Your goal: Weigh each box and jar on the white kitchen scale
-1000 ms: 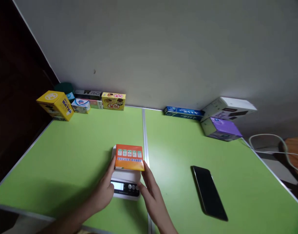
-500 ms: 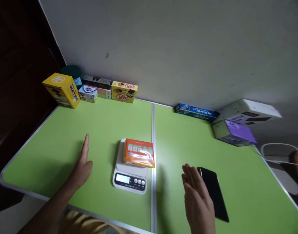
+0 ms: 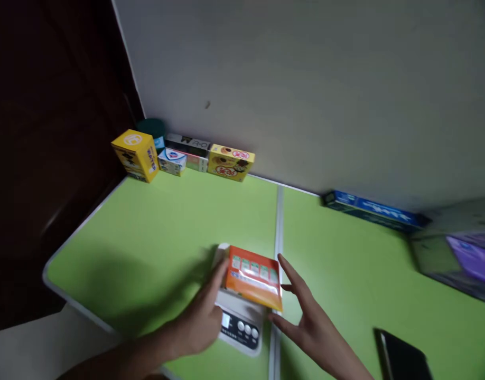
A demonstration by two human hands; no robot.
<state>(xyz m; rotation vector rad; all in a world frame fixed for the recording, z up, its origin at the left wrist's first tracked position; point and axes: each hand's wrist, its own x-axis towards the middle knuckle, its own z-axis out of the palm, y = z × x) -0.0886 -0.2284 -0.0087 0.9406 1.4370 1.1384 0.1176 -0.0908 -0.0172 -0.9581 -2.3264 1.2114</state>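
A glossy orange plastic-wrapped packet (image 3: 253, 279) lies on a white digital kitchen scale (image 3: 242, 302). My left hand (image 3: 203, 316) is at the packet's left side, its fingers stretched along that edge and its thumb over part of the scale's display. At the packet's right side is my right hand (image 3: 301, 322), open, thumb and fingers spread around the right edge. Whether either hand presses on the packet cannot be made out. The scale's buttons (image 3: 248, 330) show below the packet, while the display's reading is unreadable.
Along the wall stand a yellow box (image 3: 136, 155), a dark green round container (image 3: 152, 127), a white soap box (image 3: 172, 161) and a yellow snack box (image 3: 230, 162). A long blue box (image 3: 371, 211), a blurred purple box (image 3: 474, 258) and a black phone-like slab (image 3: 404, 356) are on the right.
Both hands have come inward from the sides of the table to the packet. The view has swung, so things appear farther right and lower. The packet still lies on the scale.
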